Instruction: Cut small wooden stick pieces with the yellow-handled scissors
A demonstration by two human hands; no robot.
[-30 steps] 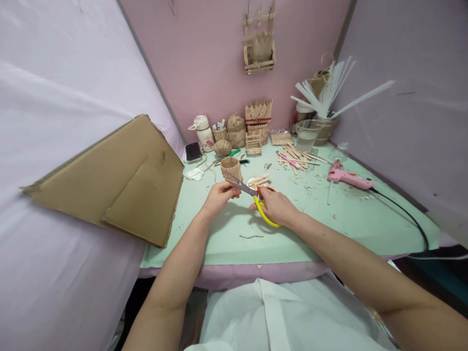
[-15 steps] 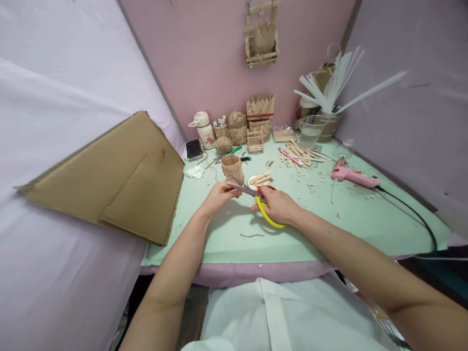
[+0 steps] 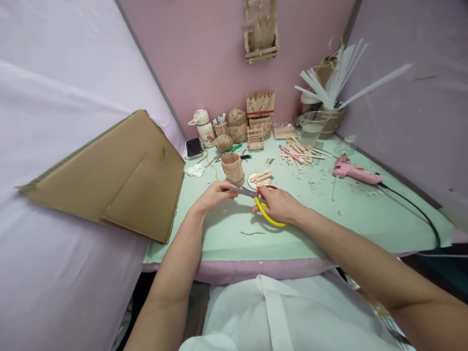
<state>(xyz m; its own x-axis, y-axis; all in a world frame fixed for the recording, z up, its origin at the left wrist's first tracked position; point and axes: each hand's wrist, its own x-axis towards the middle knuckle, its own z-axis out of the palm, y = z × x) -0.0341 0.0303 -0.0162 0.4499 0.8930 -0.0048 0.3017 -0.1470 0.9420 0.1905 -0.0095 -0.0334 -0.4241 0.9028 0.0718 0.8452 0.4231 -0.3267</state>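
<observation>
In my right hand (image 3: pixel 280 204) is a pair of scissors (image 3: pixel 245 191) with dark blades and one yellow and one red handle loop. Its blades point left, at the fingertips of my left hand (image 3: pixel 215 195). Those fingertips are pinched together by the blades, on something too small to make out. Just behind them stands a small round cup of wooden sticks (image 3: pixel 233 168), upright. A white round dish (image 3: pixel 251 182) with cut stick pieces on it lies beyond the scissors. A short piece of twine (image 3: pixel 252 233) lies nearer the table's front edge.
To the right lies a pink glue gun (image 3: pixel 356 173) with a black cord. Loose sticks (image 3: pixel 303 151) with a pink pen-like cutter are spread behind. A large cardboard sheet (image 3: pixel 109 180) leans at left. Twine balls (image 3: pixel 224 143), a bottle (image 3: pixel 204 129) and a plastic cup (image 3: pixel 312 130) line the back.
The scissor blades have come closer together, the upper blade dropping toward the lower one at my left fingertips. Both hands stay in nearly the same place.
</observation>
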